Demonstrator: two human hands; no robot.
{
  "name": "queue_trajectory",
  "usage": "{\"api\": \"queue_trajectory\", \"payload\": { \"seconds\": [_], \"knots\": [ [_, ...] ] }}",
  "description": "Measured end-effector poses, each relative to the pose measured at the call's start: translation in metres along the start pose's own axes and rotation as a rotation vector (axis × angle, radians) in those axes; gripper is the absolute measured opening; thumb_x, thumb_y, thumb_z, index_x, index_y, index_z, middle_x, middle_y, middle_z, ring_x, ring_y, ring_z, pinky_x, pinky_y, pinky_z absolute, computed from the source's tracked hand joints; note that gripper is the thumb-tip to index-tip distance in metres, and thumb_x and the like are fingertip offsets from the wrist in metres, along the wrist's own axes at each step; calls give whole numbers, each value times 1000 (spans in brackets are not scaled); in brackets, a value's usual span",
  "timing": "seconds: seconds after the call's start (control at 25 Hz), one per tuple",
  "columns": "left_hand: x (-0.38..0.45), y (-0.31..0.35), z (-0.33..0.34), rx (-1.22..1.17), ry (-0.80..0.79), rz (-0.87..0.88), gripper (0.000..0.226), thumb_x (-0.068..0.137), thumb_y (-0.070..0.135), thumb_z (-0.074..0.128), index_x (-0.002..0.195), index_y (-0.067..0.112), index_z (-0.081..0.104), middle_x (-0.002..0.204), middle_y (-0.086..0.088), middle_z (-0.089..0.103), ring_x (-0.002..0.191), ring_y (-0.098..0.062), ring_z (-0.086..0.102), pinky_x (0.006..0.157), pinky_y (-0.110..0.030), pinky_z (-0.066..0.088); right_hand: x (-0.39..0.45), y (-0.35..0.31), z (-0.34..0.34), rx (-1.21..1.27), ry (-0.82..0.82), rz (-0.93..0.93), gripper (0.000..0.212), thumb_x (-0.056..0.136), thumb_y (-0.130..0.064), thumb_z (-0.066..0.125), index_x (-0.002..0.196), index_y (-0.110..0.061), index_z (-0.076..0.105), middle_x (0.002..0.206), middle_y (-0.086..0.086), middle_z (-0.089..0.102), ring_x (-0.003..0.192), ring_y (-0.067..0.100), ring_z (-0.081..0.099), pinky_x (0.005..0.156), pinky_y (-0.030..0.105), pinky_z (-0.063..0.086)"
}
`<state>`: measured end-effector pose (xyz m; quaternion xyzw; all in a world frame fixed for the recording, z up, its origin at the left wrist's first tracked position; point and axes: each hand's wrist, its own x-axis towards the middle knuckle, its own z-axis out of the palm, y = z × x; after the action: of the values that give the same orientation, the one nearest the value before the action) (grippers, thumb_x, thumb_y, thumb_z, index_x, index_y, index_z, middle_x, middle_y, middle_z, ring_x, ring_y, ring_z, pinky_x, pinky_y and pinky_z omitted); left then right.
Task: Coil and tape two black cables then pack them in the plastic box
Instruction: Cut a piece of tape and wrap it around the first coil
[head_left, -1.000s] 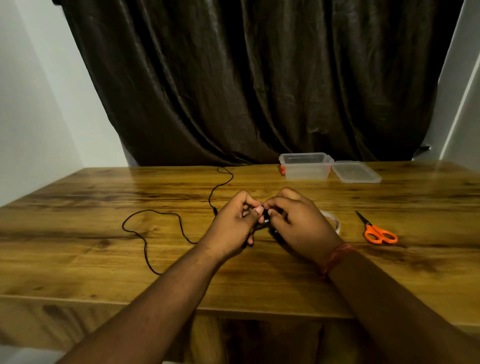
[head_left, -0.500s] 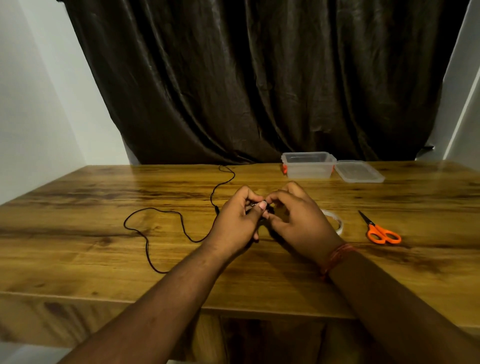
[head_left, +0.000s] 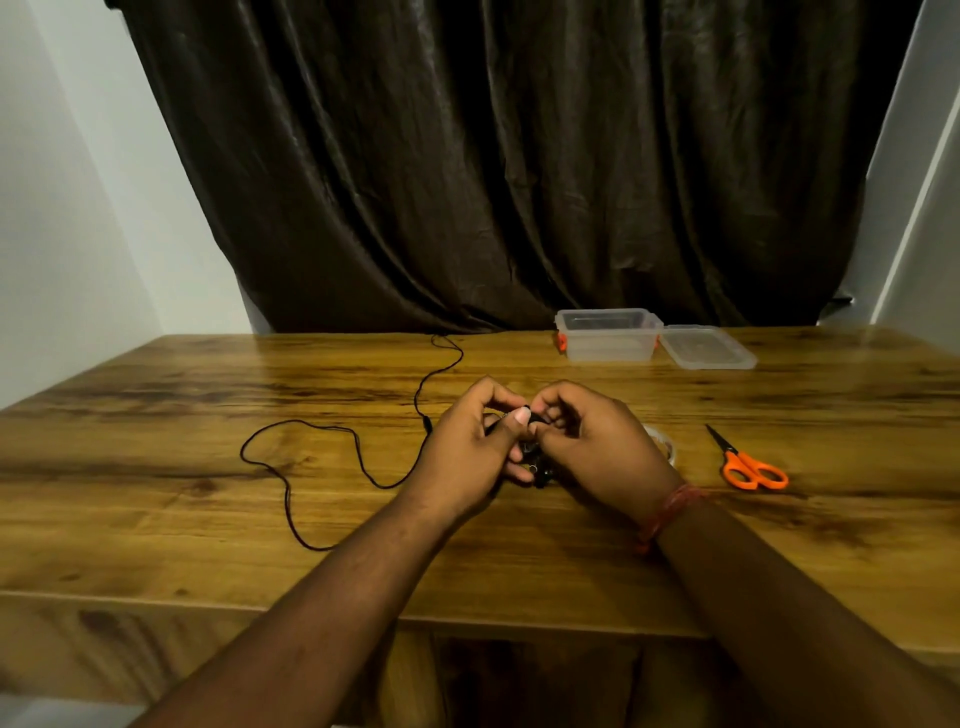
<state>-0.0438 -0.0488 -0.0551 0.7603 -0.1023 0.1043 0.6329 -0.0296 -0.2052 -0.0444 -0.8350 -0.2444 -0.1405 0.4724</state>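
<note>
Both hands, left hand (head_left: 470, 457) and right hand (head_left: 597, 452), pinch the black cable (head_left: 332, 452) with curled fingers just left of the tape roll (head_left: 665, 447), coiling underway; taping looks next.

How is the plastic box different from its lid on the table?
The plastic box is tall with walls and stands open; the lid is flat and lies beside it, not on it. The box has orange clips at its ends; none shows on the lid. Both are clear plastic, at the table's far edge.
</note>
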Motion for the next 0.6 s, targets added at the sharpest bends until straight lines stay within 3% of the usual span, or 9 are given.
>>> {"api": "queue_trajectory", "payload": {
  "seconds": [0.16,0.36,0.6],
  "knots": [
    [-3,4,1,35,8,17,6,99,16,56,105,14,58,79,-22,61,66,-27,67,65,-39,62,1,1,1,-45,1,3,14,86,-10,66,95,-22,64,83,-8,65,73,3,59,62,6,42],
    [-3,5,3,78,5,42,8,99,13,56,106,9,56,79,-24,59,67,-25,62,58,-29,60,3,3,2,-110,6,-22,15,86,-10,65,92,-22,61,79,-9,61,69,3,54,61,7,41],
    [-2,5,4,119,5,36,5,100,13,55,105,11,55,74,-17,57,60,-17,59,61,-38,63,3,7,2,-183,16,-70,14,85,-11,66,92,-22,60,78,-11,59,71,1,54,61,7,39]
  ]
}}
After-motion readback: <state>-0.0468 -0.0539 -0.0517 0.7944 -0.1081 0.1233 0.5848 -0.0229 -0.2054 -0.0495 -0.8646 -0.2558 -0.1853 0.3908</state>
